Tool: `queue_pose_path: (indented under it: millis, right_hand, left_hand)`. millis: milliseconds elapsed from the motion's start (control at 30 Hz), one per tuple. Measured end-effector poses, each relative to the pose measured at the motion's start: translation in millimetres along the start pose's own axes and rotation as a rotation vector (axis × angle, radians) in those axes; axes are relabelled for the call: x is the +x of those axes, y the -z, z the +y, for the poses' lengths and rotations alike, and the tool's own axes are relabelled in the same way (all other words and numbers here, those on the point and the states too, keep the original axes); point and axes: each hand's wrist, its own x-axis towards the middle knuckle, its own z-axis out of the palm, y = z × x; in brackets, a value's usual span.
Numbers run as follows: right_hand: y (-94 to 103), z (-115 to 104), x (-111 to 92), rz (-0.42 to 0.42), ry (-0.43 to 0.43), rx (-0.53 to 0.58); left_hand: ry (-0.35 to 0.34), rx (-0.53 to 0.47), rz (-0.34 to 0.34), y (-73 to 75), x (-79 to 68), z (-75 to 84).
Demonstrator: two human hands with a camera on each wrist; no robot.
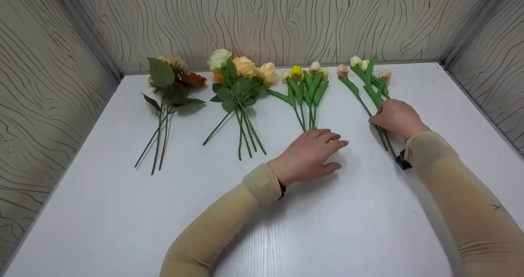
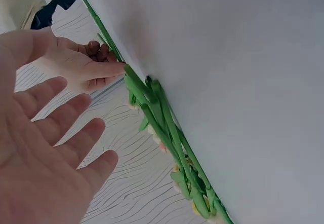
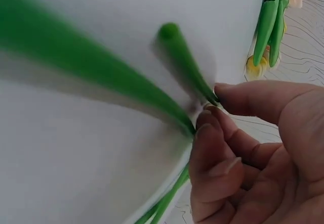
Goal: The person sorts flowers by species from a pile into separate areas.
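My right hand [image 1: 399, 115] is at the right-hand group of artificial tulips [image 1: 370, 84], which have pink and white heads and lie on the white table. In the right wrist view, the thumb and fingers [image 3: 243, 100] pinch a green tulip stem [image 3: 185, 62], and a second stem [image 3: 101, 69] runs close past them. My left hand [image 1: 309, 156] hovers over the table with fingers spread, holding nothing. It is just in front of the middle tulips [image 1: 307, 88] with yellow and white heads, and in the head view it covers their stem ends.
Left of the tulips lies a bunch of cream and peach roses [image 1: 241, 88]. Farther left is a bunch with cream and rust-red blooms [image 1: 172, 80]. A wood-grain patterned wall [image 1: 262, 23] rises behind the table [image 1: 123, 219], with more panels at both sides.
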Motion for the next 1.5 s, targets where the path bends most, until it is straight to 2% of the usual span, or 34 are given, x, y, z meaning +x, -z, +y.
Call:
queue_pose_path:
  millis: [167,300,400,500,633,733,833,967,1100,1200,1400,1500]
  right_hand:
    - [2.9,0,2,-0.047,-0.056,0.014]
    - [3.2,2,1,-0.049,-0.068,0.081]
    - [4.2,1,-1,-0.035,-0.053,0.168]
    - [5.2,-6,-5,-0.025,-0.033,0.275]
    - [4.6,-34,-18,-0.006,0.034,0.413]
    - [-1.4,-63,-34,-0.002,0.132,0.516]
    - [-12.7,-92,-51,-0.047,0.256,0.6]
    - [-29.5,-120,-70,-0.119,0.389,0.632]
    - [-42.3,-134,-80,-0.108,0.424,0.598]
    - [-48.5,-138,-81,-0.099,0.418,0.598]
    - [-57.5,-139,-77,-0.139,0.41,0.661]
    - [-60.1,-140,-76,-0.146,0.415,0.681]
  left_hand:
    - [-0.015,-0.039,-0.019,-1.9,1.2,3.0]
    - [-0.008,-0.076,-0.003,1.8,-1.0,0.3]
    - [0.02,-0.125,0.024,8.0,-2.7,-4.2]
    - [0.082,-0.215,0.086,16.9,-5.1,-11.8]
    - [0.233,-0.443,0.203,29.6,-12.7,-25.7]
    - [0.368,-0.68,0.306,38.0,-19.2,-37.2]
    - [0.465,-0.917,0.421,45.2,-24.5,-48.0]
    - [0.504,-1.218,0.561,51.4,-28.7,-58.5]
    - [0.494,-1.425,0.672,53.8,-30.1,-62.5]
    - [0.473,-1.493,0.672,54.7,-31.0,-62.1]
    - [0.422,-1.547,0.567,54.1,-29.9,-60.5]
    - [0.41,-1.593,0.573,53.3,-28.9,-60.3]
